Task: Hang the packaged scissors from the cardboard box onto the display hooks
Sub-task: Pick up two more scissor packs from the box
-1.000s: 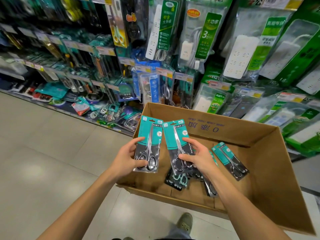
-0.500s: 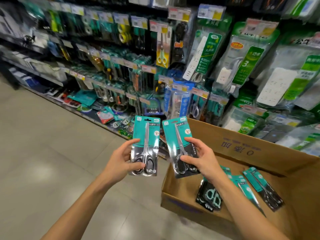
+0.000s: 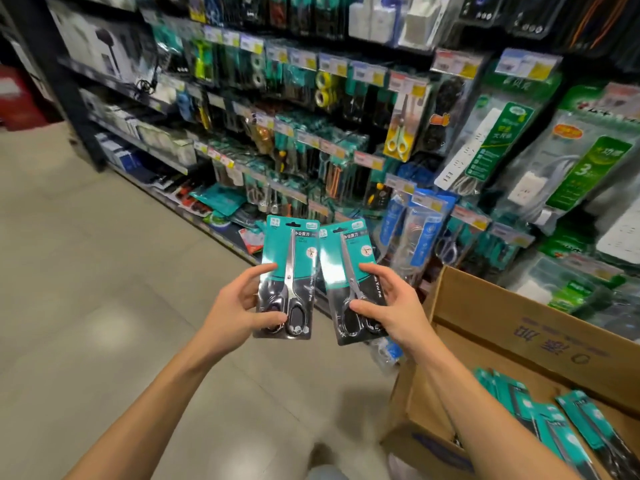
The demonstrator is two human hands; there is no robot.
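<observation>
Above the pale floor [image 3: 86,306], in front of the display rack, I hold two packs of scissors side by side, one in each hand. My left hand [image 3: 239,306] grips the left scissors pack [image 3: 289,277] by its lower half: the thumb lies across the front near the black handles, the forefinger reaches up along the left edge, and the other fingers are hidden behind the card. That pack stands nearly upright, its teal top and hang hole pointing at the shelves. My right hand [image 3: 391,310] is closed on the right scissors pack [image 3: 353,282] in the same way, thumb pressed on the front by the handle loops, forefinger stretched along the right edge. This pack leans a little to the left, so its top corner touches or overlaps the edge of the other one; I cannot tell which.

Both packs are in the air, clear of the hooks [image 3: 311,202] that carry price tags and hanging goods behind them. Bagged power strips [image 3: 481,147] hang to the right on the rack.

Low on my right sits the open cardboard box [image 3: 502,306], with more teal scissors packs [image 3: 554,427] lying flat on its bottom. My shoe [image 3: 398,465] shows just beside the box's near corner.
</observation>
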